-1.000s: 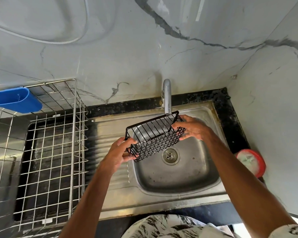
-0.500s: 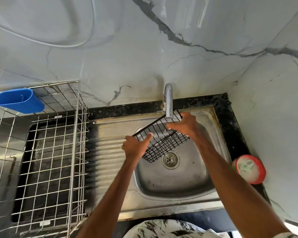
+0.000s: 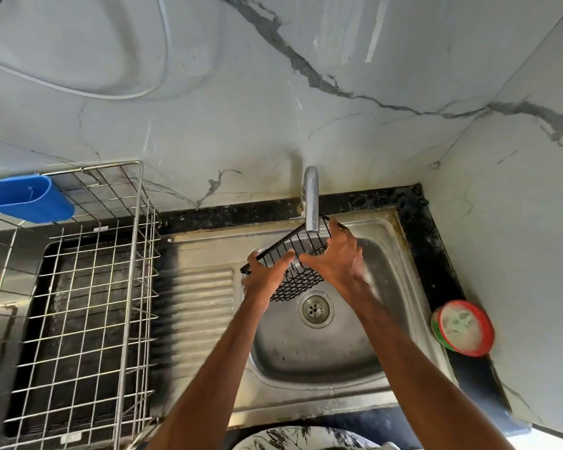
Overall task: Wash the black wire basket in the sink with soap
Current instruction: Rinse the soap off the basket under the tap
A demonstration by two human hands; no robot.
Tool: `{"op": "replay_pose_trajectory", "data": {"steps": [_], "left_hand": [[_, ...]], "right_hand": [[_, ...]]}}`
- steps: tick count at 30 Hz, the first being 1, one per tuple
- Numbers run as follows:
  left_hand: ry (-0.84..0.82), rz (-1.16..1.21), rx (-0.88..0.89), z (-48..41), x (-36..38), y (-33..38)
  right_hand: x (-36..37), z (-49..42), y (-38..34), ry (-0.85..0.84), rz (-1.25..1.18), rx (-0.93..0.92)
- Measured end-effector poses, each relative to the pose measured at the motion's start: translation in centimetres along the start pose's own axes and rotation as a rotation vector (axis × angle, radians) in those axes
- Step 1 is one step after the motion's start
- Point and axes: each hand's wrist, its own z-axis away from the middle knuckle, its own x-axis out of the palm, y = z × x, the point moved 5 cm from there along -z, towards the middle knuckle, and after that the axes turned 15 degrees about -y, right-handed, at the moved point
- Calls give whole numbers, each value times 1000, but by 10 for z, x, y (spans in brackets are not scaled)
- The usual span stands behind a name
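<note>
since half a second ago the two hands have drawn closer together and the right one has slid from the basket's end across its top

head view: the left hand (image 3: 263,277) grips the near left end of the black wire basket (image 3: 301,282), fingers curled round the corner and thumb stretched along the rim. the right hand (image 3: 337,262) is blurred, its fingers spread and mostly straight over the basket's right part, one fingertip at the far rim; whether the thumb hooks a wire i cannot tell. both forearms reach forward over the sink's front edge.

the basket hangs tilted above the stainless steel sink (image 3: 306,355), far corner raised just under the spout of the chrome tap (image 3: 311,199), near end above the round drain (image 3: 316,309).

a small white tag on the silver wire dish rack (image 3: 78,287) is too small to read.

the rack stands left of the ribbed drainboard (image 3: 202,303), a blue plastic cup (image 3: 26,198) hooked on its back corner. a red-rimmed round tub (image 3: 462,328) sits on the black counter (image 3: 436,254) right of the basin, close to the marble wall (image 3: 517,222)
</note>
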Motion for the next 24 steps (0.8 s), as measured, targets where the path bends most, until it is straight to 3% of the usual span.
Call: {"op": "replay_pose_trajectory", "data": {"steps": [9,16,24], "left_hand": [[-45,-63,54,7,2,15],[-131,67,-57,4,6,7],[-188,167,-131,-4,12,-6]], "right_hand": [[1,0,-11,-43,96,-11],[21,11,-15,-55,196,-44],[25,15,-3,-74,126,-82]]}}
